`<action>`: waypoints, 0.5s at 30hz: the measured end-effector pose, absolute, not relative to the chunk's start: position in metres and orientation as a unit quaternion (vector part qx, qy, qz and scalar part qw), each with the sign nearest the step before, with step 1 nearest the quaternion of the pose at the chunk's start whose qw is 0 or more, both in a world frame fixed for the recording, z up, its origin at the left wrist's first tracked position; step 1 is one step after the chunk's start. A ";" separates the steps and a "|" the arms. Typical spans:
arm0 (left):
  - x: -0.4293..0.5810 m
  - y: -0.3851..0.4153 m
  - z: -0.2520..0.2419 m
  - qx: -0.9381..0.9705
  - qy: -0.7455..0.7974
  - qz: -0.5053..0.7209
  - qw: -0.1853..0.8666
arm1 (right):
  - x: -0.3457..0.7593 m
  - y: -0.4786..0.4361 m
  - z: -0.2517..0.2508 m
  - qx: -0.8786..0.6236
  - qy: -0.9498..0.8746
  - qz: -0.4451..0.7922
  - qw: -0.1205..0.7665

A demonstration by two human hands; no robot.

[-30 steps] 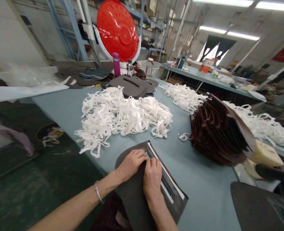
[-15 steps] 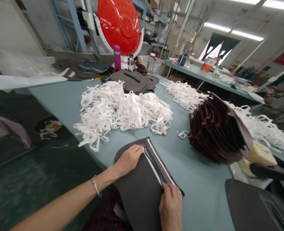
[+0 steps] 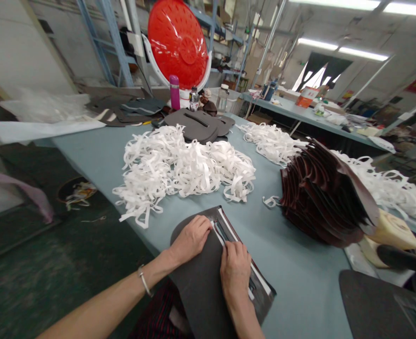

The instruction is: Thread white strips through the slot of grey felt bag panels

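Bright, even | ceiling tubes (image 3: 338, 50) glare top right | soft shadows | left edge blurred | wide-angle bending at edges

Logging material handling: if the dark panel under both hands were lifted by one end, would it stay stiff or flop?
Probably flop: the dark panel is a thin sheet whose near end seems to hang past the edge of the table. It looks light for its area. Pushed, it might slide on the smooth cover; the left hand lies flat on it.
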State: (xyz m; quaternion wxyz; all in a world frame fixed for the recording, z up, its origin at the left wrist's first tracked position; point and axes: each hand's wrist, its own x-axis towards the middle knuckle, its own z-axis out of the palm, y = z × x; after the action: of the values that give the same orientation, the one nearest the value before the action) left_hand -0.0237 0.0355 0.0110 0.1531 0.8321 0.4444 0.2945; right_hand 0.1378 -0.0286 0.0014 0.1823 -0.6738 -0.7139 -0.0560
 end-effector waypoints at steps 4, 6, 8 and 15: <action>-0.025 0.036 0.010 0.831 0.441 0.298 0.161 | 0.123 -0.004 0.004 -0.689 -0.705 -0.067 0.153; -0.025 0.037 0.010 0.830 0.444 0.298 0.162 | 0.119 0.005 0.004 -0.698 -0.696 -0.074 0.152; -0.025 0.037 0.009 0.828 0.445 0.299 0.163 | 0.117 0.012 0.002 -0.706 -0.687 -0.078 0.155; -0.026 0.038 0.011 0.828 0.439 0.305 0.166 | 0.112 0.011 -0.001 -0.701 -0.684 -0.080 0.184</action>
State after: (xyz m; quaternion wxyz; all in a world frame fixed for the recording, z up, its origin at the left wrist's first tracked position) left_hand -0.0264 0.0379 0.0107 0.1663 0.8282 0.4394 0.3055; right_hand 0.1120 0.0107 -0.0014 0.1838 -0.7013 -0.6840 -0.0803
